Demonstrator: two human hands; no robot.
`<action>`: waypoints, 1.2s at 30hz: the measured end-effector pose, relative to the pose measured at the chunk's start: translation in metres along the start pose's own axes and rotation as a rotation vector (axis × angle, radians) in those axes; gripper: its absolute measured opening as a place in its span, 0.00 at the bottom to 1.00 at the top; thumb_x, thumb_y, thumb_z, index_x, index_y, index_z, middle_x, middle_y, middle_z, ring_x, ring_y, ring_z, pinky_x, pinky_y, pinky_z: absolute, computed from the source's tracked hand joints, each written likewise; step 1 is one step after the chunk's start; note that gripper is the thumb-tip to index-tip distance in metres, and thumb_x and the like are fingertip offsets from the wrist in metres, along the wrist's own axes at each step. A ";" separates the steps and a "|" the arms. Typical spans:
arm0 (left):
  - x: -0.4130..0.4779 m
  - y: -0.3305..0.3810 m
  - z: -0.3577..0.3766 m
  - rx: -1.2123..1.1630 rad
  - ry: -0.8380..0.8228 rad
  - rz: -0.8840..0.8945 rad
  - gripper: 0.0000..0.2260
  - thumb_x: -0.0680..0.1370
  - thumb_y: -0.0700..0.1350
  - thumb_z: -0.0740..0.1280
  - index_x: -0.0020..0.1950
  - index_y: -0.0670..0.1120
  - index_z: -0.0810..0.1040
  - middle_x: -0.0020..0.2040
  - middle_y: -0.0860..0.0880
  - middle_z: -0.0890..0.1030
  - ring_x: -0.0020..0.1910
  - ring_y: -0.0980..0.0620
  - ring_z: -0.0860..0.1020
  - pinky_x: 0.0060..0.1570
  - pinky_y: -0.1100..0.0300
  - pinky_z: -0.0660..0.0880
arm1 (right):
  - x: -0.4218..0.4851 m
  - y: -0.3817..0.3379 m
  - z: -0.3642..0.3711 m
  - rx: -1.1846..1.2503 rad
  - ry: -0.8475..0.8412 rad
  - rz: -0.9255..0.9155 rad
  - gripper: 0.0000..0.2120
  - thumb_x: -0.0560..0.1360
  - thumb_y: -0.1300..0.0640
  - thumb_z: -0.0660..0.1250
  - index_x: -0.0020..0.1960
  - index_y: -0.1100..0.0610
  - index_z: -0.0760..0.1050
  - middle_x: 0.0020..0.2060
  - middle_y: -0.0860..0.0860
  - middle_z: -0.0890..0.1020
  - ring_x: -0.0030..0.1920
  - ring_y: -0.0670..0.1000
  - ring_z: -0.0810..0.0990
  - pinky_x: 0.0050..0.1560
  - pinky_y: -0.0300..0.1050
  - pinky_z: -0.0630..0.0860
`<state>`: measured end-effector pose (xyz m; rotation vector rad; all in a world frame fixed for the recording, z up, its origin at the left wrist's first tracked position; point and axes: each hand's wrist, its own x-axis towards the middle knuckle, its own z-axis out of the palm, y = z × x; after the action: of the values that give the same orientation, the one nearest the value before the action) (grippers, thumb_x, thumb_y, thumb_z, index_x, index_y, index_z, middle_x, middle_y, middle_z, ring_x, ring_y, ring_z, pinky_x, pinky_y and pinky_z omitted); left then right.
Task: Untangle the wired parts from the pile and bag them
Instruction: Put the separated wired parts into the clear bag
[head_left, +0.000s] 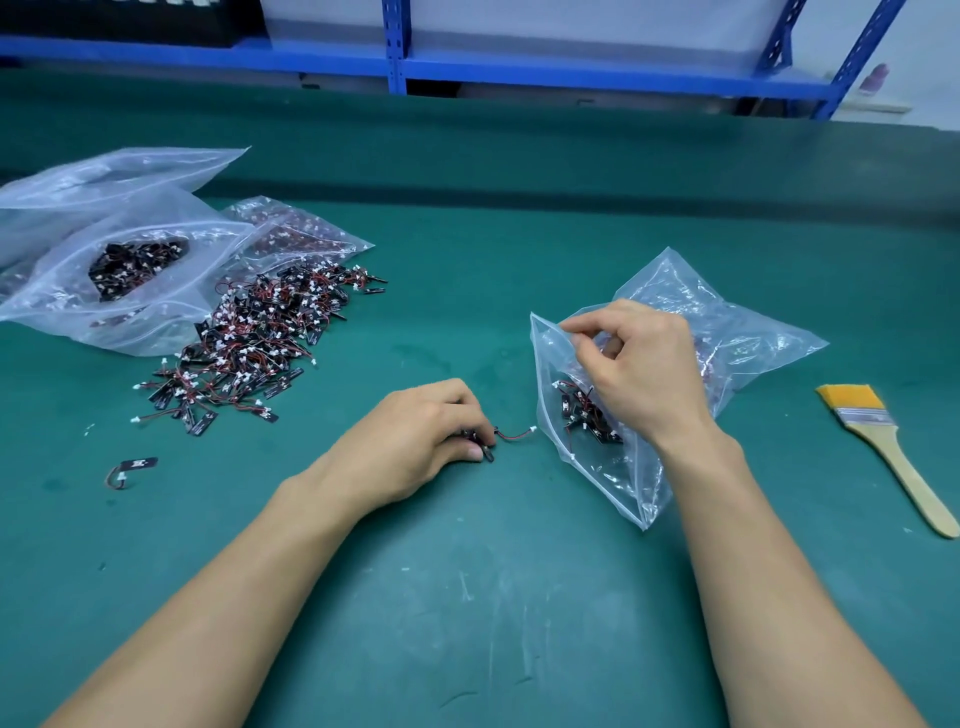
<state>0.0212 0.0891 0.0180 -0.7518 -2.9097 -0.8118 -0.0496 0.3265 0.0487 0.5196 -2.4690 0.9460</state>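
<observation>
A pile of small black parts with red-black wires and white plugs (254, 338) lies on the green mat at the left. My left hand (415, 441) rests on the mat in the middle and grips a few wired parts (488, 448); one red wire with a white plug (517, 434) sticks out to the right. My right hand (634, 369) pinches the upper edge of a clear zip bag's (737, 332) mouth. Several parts (587, 415) lie inside that bag.
Clear bags (119, 270) holding more parts lie at the far left behind the pile. One loose part (132, 467) sits alone at the near left. A wooden-handled brush (893, 452) lies at the right. Blue shelving (397, 62) runs along the back.
</observation>
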 end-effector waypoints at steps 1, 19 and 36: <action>-0.002 0.001 0.000 0.000 0.026 0.007 0.04 0.78 0.45 0.71 0.52 0.52 0.83 0.50 0.57 0.78 0.46 0.58 0.77 0.51 0.56 0.75 | 0.000 0.000 0.000 0.002 0.002 -0.008 0.07 0.75 0.60 0.70 0.49 0.52 0.86 0.41 0.46 0.84 0.32 0.39 0.74 0.45 0.51 0.79; 0.045 0.072 0.019 0.081 0.236 0.070 0.05 0.78 0.40 0.68 0.49 0.48 0.83 0.46 0.51 0.79 0.47 0.49 0.77 0.43 0.52 0.75 | 0.002 -0.008 -0.011 0.305 -0.032 0.121 0.12 0.73 0.60 0.74 0.42 0.42 0.82 0.28 0.36 0.79 0.28 0.42 0.73 0.34 0.28 0.67; 0.059 0.077 0.028 0.214 0.245 0.189 0.08 0.76 0.43 0.71 0.53 0.52 0.86 0.53 0.53 0.84 0.52 0.46 0.77 0.45 0.56 0.65 | 0.002 -0.011 -0.011 0.310 0.031 0.149 0.08 0.73 0.61 0.74 0.43 0.47 0.84 0.30 0.35 0.81 0.29 0.41 0.75 0.34 0.28 0.69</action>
<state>0.0069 0.1871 0.0399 -0.8254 -2.6068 -0.5233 -0.0432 0.3266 0.0630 0.4181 -2.3706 1.3986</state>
